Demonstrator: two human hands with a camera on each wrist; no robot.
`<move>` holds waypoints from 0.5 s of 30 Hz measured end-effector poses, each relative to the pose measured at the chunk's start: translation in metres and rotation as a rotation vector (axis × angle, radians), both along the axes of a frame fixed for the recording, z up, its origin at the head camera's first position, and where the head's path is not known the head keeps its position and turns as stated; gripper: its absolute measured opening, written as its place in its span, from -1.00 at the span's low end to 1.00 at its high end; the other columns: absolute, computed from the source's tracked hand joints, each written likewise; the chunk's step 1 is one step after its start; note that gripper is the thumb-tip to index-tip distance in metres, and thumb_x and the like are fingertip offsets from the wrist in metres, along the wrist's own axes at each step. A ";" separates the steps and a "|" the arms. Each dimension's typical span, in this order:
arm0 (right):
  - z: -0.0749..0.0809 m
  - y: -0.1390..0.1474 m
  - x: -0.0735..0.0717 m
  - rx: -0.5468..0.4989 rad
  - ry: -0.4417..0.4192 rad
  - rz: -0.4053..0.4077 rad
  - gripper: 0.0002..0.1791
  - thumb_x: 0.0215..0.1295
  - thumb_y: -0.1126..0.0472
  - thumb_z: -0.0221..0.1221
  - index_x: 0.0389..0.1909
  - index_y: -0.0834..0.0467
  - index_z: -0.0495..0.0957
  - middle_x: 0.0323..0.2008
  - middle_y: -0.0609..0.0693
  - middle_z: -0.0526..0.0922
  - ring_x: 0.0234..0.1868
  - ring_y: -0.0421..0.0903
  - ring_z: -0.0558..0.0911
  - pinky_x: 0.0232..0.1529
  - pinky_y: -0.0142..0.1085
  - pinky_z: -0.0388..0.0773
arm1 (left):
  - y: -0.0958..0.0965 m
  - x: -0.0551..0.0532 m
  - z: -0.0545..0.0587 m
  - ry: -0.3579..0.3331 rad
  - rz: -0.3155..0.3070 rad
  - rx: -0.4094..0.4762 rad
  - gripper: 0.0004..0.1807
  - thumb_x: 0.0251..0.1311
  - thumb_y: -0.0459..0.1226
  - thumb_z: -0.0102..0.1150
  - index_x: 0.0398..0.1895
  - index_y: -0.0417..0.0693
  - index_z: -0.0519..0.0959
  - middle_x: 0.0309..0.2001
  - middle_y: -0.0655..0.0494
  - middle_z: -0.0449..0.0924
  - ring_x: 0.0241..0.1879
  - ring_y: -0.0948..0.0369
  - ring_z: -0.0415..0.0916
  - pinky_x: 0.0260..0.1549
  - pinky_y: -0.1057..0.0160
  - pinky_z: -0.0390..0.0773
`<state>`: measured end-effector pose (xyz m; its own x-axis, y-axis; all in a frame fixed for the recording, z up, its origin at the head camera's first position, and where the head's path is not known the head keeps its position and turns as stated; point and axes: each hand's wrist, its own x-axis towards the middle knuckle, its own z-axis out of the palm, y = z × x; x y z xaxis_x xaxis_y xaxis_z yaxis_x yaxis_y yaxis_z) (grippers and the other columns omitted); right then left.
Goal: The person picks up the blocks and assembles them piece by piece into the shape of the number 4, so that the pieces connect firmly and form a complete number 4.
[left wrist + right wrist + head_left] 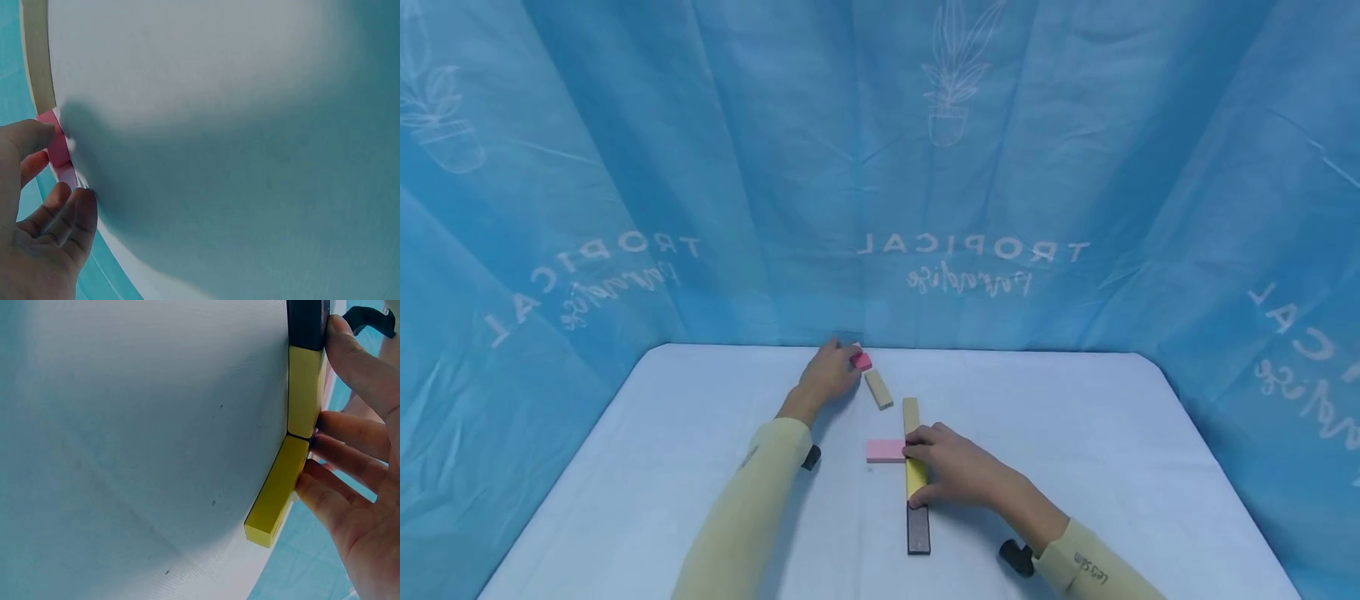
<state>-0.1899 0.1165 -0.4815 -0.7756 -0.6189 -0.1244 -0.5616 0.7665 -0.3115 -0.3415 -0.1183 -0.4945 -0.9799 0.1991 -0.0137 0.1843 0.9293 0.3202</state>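
Observation:
At the table's far side, my left hand (833, 371) pinches a red block (861, 361). In the left wrist view, the thumb and index finger (34, 167) touch that block, and a pale pink block (65, 175) adjoins it. A tan block (878, 390) lies tilted nearby. My right hand (958, 467) rests along a row of blocks, fingers spread. This row runs from another tan block (911, 414) past a yellow block (916, 479) to a dark grey block (918, 529). A pink block (885, 451) extends leftward from it. The right thumb (340, 326) touches the dark block's side.
A white cloth covers the table (1075, 417). Blue printed curtains (970, 183) hang behind it and at both sides. Black wrist camera parts (1017, 557) protrude near the right sleeve, with another black piece (811, 457) by the left one.

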 end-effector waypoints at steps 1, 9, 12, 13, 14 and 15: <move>0.000 0.000 0.000 0.004 0.002 -0.002 -0.13 -0.06 -0.39 0.28 0.24 0.03 0.49 0.26 -0.12 0.38 0.28 -0.10 0.32 0.22 -0.17 0.34 | 0.000 0.000 -0.001 -0.001 0.002 0.002 -0.50 0.27 -0.12 0.18 0.28 0.09 0.45 0.18 -0.08 0.34 0.18 0.00 0.32 0.12 -0.03 0.40; -0.001 -0.001 0.000 0.003 0.003 0.003 -0.12 -0.07 -0.40 0.27 0.24 0.04 0.49 0.26 -0.12 0.38 0.28 -0.09 0.31 0.22 -0.16 0.35 | 0.002 -0.001 -0.002 0.029 0.003 0.021 -0.59 0.22 -0.13 0.25 0.13 0.00 0.57 0.00 -0.02 0.40 -0.04 0.10 0.39 -0.03 0.08 0.49; 0.000 -0.002 0.001 0.007 0.004 -0.002 -0.11 -0.07 -0.40 0.27 0.24 0.04 0.49 0.26 -0.11 0.38 0.28 -0.09 0.31 0.23 -0.16 0.34 | 0.002 -0.002 -0.002 0.023 0.014 0.019 -0.60 0.22 -0.13 0.26 0.11 0.00 0.57 -0.02 -0.01 0.39 -0.05 0.12 0.39 -0.04 0.10 0.50; 0.000 -0.002 0.001 0.011 0.007 -0.005 -0.11 -0.07 -0.40 0.27 0.24 0.04 0.49 0.26 -0.11 0.38 0.28 -0.09 0.31 0.23 -0.16 0.33 | 0.002 -0.002 -0.001 0.022 0.017 0.022 -0.60 0.22 -0.13 0.26 0.11 0.00 0.57 -0.01 -0.01 0.39 -0.05 0.11 0.39 -0.04 0.10 0.50; 0.001 -0.002 0.001 0.012 0.009 -0.007 -0.11 -0.07 -0.40 0.27 0.24 0.04 0.49 0.26 -0.10 0.38 0.28 -0.09 0.31 0.23 -0.16 0.33 | 0.002 -0.001 -0.001 0.023 0.019 0.024 -0.60 0.21 -0.13 0.26 0.11 0.00 0.57 -0.01 -0.01 0.39 -0.04 0.11 0.39 -0.04 0.10 0.51; 0.001 -0.002 0.001 0.014 0.012 -0.008 -0.11 -0.07 -0.40 0.27 0.24 0.04 0.49 0.26 -0.10 0.38 0.29 -0.09 0.31 0.24 -0.16 0.33 | 0.002 -0.001 -0.001 0.023 0.021 0.027 -0.60 0.21 -0.14 0.26 0.11 0.00 0.57 -0.01 -0.02 0.38 -0.04 0.11 0.39 -0.04 0.10 0.51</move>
